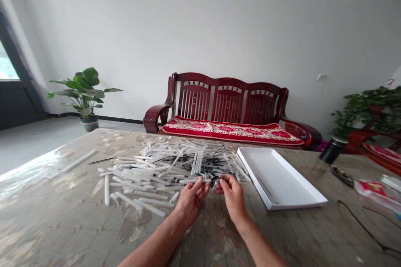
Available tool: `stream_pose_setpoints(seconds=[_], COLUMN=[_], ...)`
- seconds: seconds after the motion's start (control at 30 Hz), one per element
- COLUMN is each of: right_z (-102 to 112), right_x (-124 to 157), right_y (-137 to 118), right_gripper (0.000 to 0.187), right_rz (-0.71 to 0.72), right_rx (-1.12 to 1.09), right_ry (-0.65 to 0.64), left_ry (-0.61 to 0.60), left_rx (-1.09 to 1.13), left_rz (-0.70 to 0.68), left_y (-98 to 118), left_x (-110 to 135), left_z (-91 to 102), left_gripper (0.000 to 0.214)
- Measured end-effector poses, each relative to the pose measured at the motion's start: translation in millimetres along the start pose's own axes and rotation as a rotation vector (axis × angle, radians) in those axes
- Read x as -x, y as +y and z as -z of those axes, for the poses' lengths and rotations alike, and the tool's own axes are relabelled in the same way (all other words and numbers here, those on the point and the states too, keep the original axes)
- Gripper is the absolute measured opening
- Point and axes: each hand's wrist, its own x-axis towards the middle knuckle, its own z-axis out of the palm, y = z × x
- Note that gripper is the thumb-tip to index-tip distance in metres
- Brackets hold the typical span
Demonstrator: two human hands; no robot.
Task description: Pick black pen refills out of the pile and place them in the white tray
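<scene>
A heap of white plastic tubes (163, 167) mixed with thin black parts (216, 162) lies spread on the marble-patterned table (62, 217). My left hand (191, 198) pinches one white tube at the heap's near edge. My right hand (230, 192) is beside it, fingers curled in a pinch on a small piece I cannot make out. The two hands almost meet at their fingertips.
A shallow white tray (282, 181) sits to the right of the heap. Further right are a black cup (332, 150), black cables (360, 221) and a red packet (372, 187). A red wooden bench (228, 112) and potted plants (84, 96) stand behind the table.
</scene>
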Motion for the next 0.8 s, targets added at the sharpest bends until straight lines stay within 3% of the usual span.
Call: stream_pose_setpoints(seconds=[0.17, 0.8], right_z=[-5.5, -9.6], right_x=[9.2, 11.0], right_y=[-11.2, -11.8], right_gripper=[0.035, 0.028], right_rz=[-0.125, -0.087], right_rx=[-0.152, -0.154], right_ry=[0.009, 0.036], left_ry=[-0.028, -0.03], left_rx=[-0.014, -0.003], left_rz=[0.013, 0.006], left_y=[-2.0, -4.2], left_x=[0.7, 0.8], left_z=[-0.9, -0.5], left_gripper=[0.013, 0.013])
